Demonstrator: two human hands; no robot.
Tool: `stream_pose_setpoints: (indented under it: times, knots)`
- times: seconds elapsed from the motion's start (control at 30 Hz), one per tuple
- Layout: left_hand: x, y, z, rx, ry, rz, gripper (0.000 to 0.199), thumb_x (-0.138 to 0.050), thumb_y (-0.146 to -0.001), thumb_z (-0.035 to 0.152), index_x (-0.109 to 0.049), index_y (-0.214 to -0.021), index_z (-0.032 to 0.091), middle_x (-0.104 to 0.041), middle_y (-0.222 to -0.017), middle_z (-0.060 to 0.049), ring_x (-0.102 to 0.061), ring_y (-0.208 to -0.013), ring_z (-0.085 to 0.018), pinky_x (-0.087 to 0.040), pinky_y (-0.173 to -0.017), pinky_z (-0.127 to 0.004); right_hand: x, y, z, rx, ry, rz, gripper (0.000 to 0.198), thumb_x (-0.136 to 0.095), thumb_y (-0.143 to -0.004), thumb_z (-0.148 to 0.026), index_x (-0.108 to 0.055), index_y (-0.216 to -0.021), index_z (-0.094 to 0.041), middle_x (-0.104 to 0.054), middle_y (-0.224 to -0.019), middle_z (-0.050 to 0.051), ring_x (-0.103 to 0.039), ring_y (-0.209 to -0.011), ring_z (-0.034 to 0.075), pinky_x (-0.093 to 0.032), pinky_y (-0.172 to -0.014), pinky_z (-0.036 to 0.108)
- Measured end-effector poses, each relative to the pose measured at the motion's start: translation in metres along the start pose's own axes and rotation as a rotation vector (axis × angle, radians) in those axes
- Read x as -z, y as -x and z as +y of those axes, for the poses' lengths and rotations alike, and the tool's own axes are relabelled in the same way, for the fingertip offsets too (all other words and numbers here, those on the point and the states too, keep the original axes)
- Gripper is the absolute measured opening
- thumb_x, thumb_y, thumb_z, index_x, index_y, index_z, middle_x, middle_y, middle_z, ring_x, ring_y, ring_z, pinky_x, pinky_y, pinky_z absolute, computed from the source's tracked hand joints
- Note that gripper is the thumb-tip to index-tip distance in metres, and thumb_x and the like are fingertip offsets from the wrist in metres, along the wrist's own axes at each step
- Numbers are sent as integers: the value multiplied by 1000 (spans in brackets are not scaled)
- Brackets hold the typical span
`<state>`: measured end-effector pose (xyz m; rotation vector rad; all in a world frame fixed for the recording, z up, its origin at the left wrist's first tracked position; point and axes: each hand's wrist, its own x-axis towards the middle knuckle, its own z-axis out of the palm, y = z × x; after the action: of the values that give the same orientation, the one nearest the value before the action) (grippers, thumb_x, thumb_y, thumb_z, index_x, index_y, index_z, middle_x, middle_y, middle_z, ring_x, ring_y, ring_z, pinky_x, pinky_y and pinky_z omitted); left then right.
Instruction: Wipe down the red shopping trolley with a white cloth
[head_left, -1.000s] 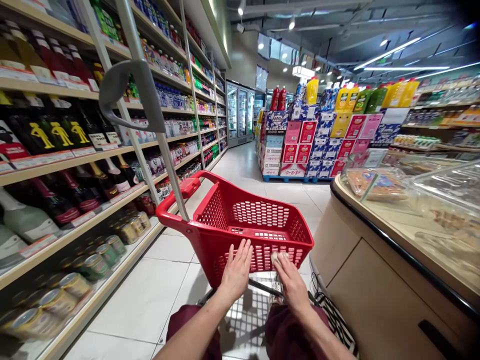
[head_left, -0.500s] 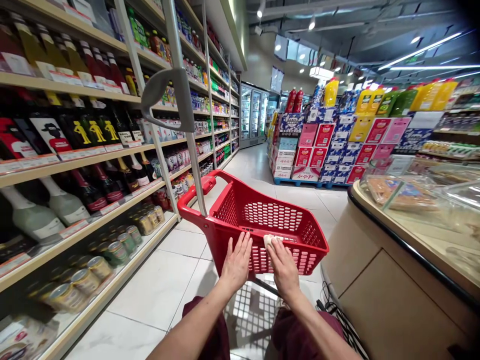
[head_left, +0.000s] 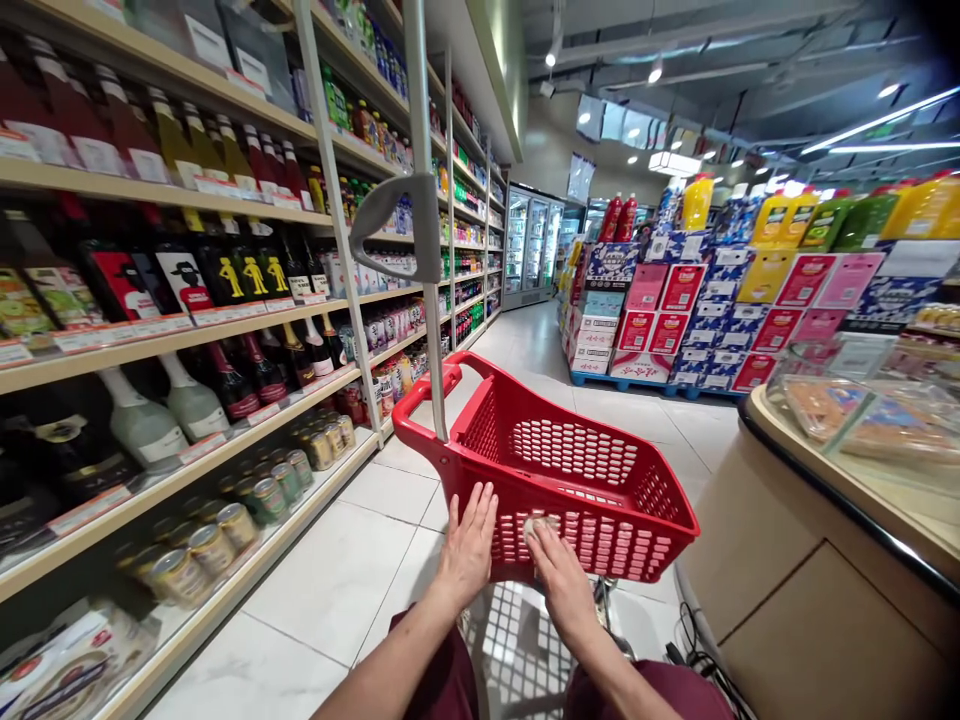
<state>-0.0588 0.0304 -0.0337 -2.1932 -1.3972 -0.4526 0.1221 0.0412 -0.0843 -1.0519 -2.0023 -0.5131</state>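
A red plastic shopping cart [head_left: 540,490] with a holed basket stands before me, and no goods show in its basket. My left hand [head_left: 469,545] lies flat against the near side of the basket, fingers stretched out. On the same side, further right, my right hand [head_left: 561,580] presses a small white cloth [head_left: 534,524] onto the holed panel. Most of the cloth is hidden under the fingers. A metal pole [head_left: 436,370] with a grey handle [head_left: 401,230] rises at the cart's left end.
Shelves [head_left: 187,325] of bottles and cans run along my left. A counter [head_left: 795,530] with packaged food stands close on the right, cables [head_left: 697,650] on the floor beside it. Stacked drink cartons [head_left: 652,330] are ahead, and glass-door fridges [head_left: 529,240] farther back.
My right hand has slid the cloth down from the basket's rim to the holed side panel. My left hand stays on the side, a little lower. The view has turned slightly left.
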Motion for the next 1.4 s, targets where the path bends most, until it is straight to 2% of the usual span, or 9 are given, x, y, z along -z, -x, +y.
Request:
stream_pose_setpoints:
  times: [0.17, 0.37, 0.5, 0.7, 0.83, 0.9, 1.07, 1.27, 1.4]
  knots:
    - [3, 7, -12, 76, -21, 8, 65, -37, -70, 8, -23, -133, 8, -22, -142, -11, -10, -132, -23, -12, -104, -49, -4, -23, -15, -53, -49, 54, 50, -34, -82, -7, -35, -130, -22, -36, -135, 8, -27, -126, 20, -29, -100, 41]
    - [6, 19, -27, 113, -36, -12, 66, -40, -71, 13, -21, -134, 8, -21, -142, -11, -10, -132, -23, -14, -104, -49, -15, -15, -28, 41, -29, -16, 53, -30, -81, -2, -36, -130, -23, -46, -128, 5, -30, -125, 15, -33, -98, 33]
    - [11, 22, -41, 212, -51, 6, 70, -42, -68, 10, -19, -134, 8, -21, -142, -13, -9, -132, -24, -14, -104, -50, -15, -40, -41, 15, -61, 20, 51, -32, -82, -6, -34, -131, -21, -37, -134, 8, -25, -127, 20, -28, -100, 41]
    - [15, 31, -59, 256, -77, 12, 66, -40, -71, 11, -21, -134, 8, -25, -141, -12, -10, -132, -23, -14, -105, -49, -29, -42, -52, 107, -65, -31, 54, -28, -81, -1, -37, -129, -24, -48, -126, 5, -36, -122, 15, -31, -99, 34]
    - [20, 30, -66, 296, -92, -1, 68, -43, -71, 18, -20, -134, 7, -24, -141, -14, -9, -132, -25, -12, -104, -50, -25, -70, -69, 67, -113, 16, 50, -30, -83, -6, -35, -130, -20, -36, -135, 7, -26, -127, 19, -28, -101, 40]
    - [21, 29, -67, 292, -101, 2, 68, -44, -71, 18, -20, -134, 7, -23, -141, -14, -9, -132, -25, -11, -104, -50, -26, -80, -76, 73, -113, 29, 48, -30, -83, -6, -37, -129, -20, -36, -135, 7, -24, -128, 20, -27, -101, 41]
    - [19, 34, -71, 284, -111, 5, 64, -43, -72, 18, -25, -132, 8, -25, -140, -13, -11, -131, -24, -14, -104, -48, -36, -71, -85, 191, -100, -53, 46, -29, -83, -6, -45, -123, -22, -48, -126, 4, -32, -124, 16, -31, -98, 36]
    - [28, 28, -77, 332, -57, 16, 68, -44, -68, 14, -24, -132, 7, -25, -140, -14, -12, -131, -25, -11, -104, -50, -30, -103, -90, 130, -100, -46, 44, -35, -84, -10, -41, -126, -19, -32, -137, 6, -21, -129, 22, -25, -102, 42]
    - [30, 27, -78, 331, -69, 12, 69, -45, -68, 14, -23, -132, 7, -25, -140, -14, -12, -131, -25, -12, -104, -50, -33, -85, -86, 195, -134, -155, 44, -33, -82, -6, -48, -121, -21, -46, -128, 4, -32, -125, 18, -32, -98, 38]
